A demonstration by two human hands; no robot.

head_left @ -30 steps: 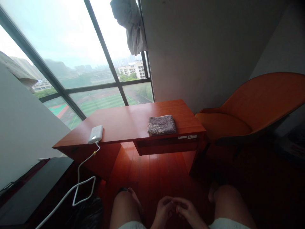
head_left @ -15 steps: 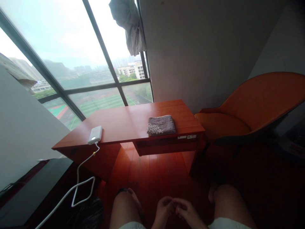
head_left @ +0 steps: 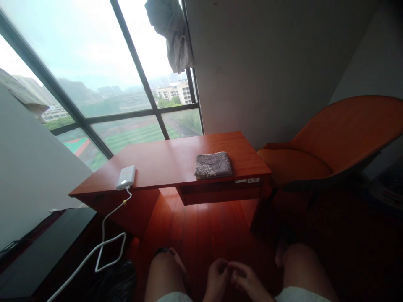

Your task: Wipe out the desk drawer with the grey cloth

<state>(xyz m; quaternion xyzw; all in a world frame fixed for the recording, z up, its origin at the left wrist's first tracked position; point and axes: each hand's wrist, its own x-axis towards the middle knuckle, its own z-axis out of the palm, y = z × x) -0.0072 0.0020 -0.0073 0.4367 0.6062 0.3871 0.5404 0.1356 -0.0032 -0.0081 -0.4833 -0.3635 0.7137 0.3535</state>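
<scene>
At the bottom edge, between my bare knees, my left hand [head_left: 216, 280] and my right hand [head_left: 247, 280] rest together with fingers curled and fingertips touching. I see nothing in either hand. Well beyond them stands a red-brown wooden desk [head_left: 163, 161]. On its right half lies a folded grey towel [head_left: 213, 165]. A white power bank [head_left: 126, 177] sits on the desk's left front edge, and its white cable [head_left: 103, 243] hangs down toward the floor.
An orange curved chair [head_left: 330, 147] stands right of the desk. A big window [head_left: 94, 84] with dark frames fills the left, a grey cloth [head_left: 171, 33] hanging at its top. A dark low surface [head_left: 40, 251] sits at the lower left. The floor [head_left: 201, 230] is red wood.
My hands have sunk slightly lower in the picture and stay together. Nothing else has moved.
</scene>
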